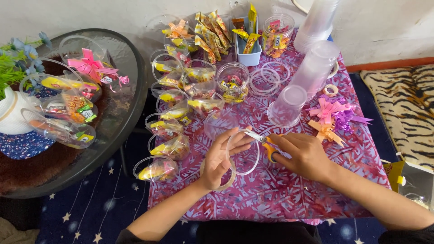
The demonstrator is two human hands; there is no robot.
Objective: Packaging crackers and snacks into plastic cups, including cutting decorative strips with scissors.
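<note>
1. The left hand (220,158) is pinching a clear, round plastic ring (242,152) between thumb and fingers, holding it upright over the purple-and-pink patterned tablecloth (280,190).
2. The right hand (304,155) is closing around the orange handles of a pair of scissors (264,142), whose metal blades are pointing toward ten o'clock and meeting the ring's upper rim.
3. A roll of clear tape (228,178) is looping around the left wrist area, just at five o'clock from the left palm.
4. At twelve o'clock from the hands, an upturned clear plastic cup (286,106) is lying at the end of a long stack of nested clear cups (316,63) that is leaning away toward one o'clock.
5. At two o'clock from the right hand, pink, purple and orange ribbon bows (329,118) are lying near the table edge.
6. At ten and eleven o'clock from the left hand, clear cups filled with yellow snack packets (171,147) are lying in rows.
7. Farther back, at twelve o'clock, a clear jar of wrapped sweets (233,81) is standing beside loose clear rings (266,79) and a white box of sachets (247,43).
8. Well apart at nine o'clock, a round dark glass table (122,117) is carrying more filled cups and a pink bow (88,63).
</note>
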